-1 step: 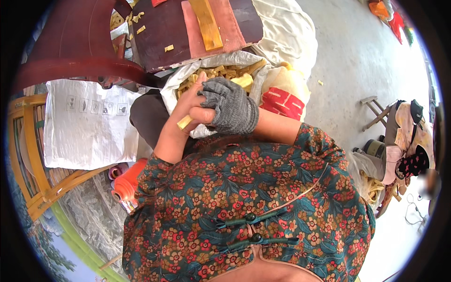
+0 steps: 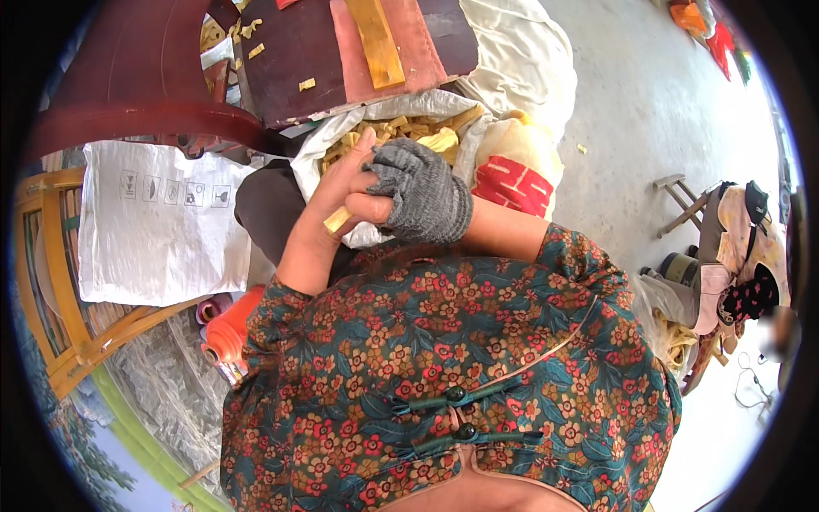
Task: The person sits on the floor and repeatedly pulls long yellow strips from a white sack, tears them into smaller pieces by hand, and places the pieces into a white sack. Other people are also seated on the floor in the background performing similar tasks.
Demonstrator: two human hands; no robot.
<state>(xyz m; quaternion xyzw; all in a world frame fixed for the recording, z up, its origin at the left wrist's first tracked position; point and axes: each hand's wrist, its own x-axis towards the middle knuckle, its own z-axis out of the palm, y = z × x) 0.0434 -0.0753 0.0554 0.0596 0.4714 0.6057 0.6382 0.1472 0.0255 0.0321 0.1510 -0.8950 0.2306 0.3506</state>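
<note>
Well, had the two hands pressed together over the lap, just in front of the sack (image 2: 311, 171) of yellow offcuts. Held the chip (image 2: 336, 221) low in the bare left hand (image 2: 328, 200), only its squared yellow end poking out below the heel of the thumb. Had the gloved right hand (image 2: 420, 201) curled over the left palm with its bare thumb laid across, right by the chip. Couldn't tell whether that thumb was actually clamping the chip or just the other hand.

Looked like a small cut bit of wood or bamboo, same stuff as in the sack. Probably very light and stiff, with a smooth yellow face, so likely a bit slippery in bare fingers and easy to drop. Not fragile by the look of it, though maybe splintery at the cut ends. Best taken across the flat faces with thumb and forefinger, near the middle, leaving one end free. Would probably grip better on the woolly glove side than on bare skin.

Compared with the earlier frame, found nothing different: same clasp, same chip end showing, same sack behind. Also left where they were: the dark board (image 2: 290, 60) with its yellow strip (image 2: 376, 41), and the orange spool (image 2: 229, 334) by the left elbow.
</note>
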